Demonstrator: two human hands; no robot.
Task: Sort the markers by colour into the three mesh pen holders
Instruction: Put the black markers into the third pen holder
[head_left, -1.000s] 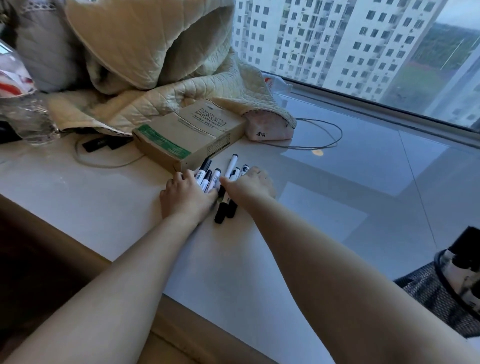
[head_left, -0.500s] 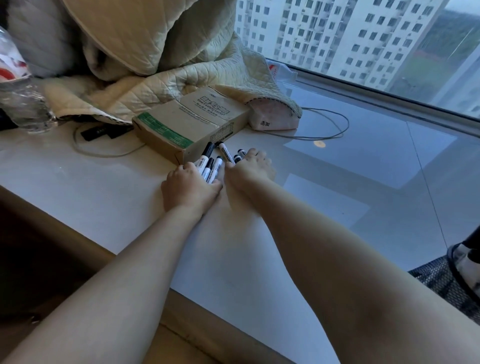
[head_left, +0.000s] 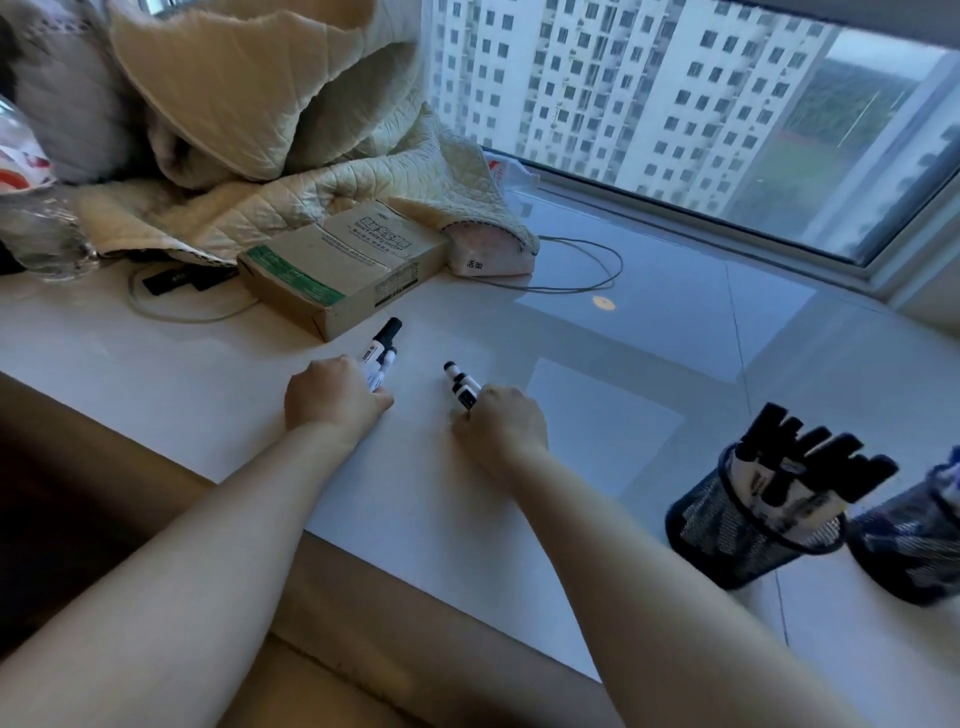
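Fists curled round black-capped markers, left hand (head_left: 332, 397) apart from right hand (head_left: 501, 423), knuckles up

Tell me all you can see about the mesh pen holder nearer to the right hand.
The mesh pen holder is a dark, round cup that looks like metal mesh, with a solid rim on top. It stands on the pale surface, to the right of the right hand and apart from it, looking tilted in this wide-angle view. It is filled with black-capped markers, caps up, white barrels showing through the mesh. A second holder stands close on its right; whether they touch is unclear.
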